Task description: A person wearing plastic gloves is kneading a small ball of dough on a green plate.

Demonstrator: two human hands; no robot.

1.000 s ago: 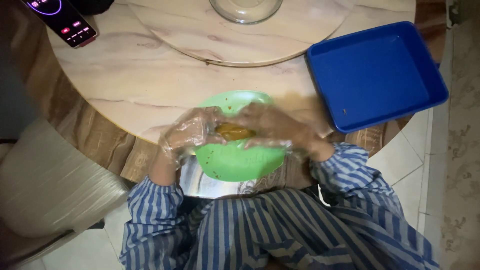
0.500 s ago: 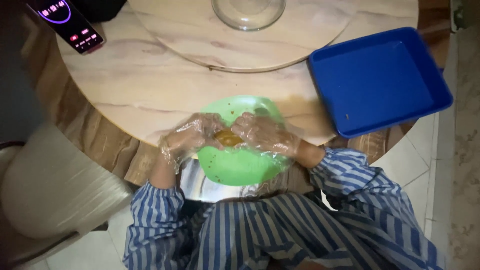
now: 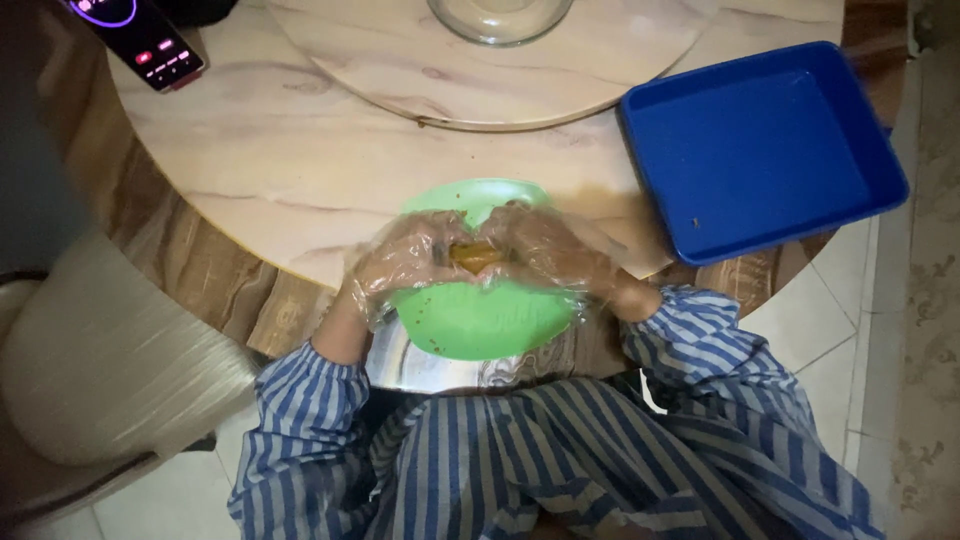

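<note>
Above green bowl (image 3: 480,320): brown lump (image 3: 474,255) between gloved hands (image 3: 405,262).

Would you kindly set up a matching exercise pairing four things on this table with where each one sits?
Things:
1. green bowl
2. blue tray
3. phone
4. glass bowl

Places:
A. far left of the table, screen lit
B. on the round turntable at the top
C. at the near table edge, under both gloved hands
D. on the right, overhanging the table edge

Pairs: 1-C, 2-D, 3-A, 4-B
</note>
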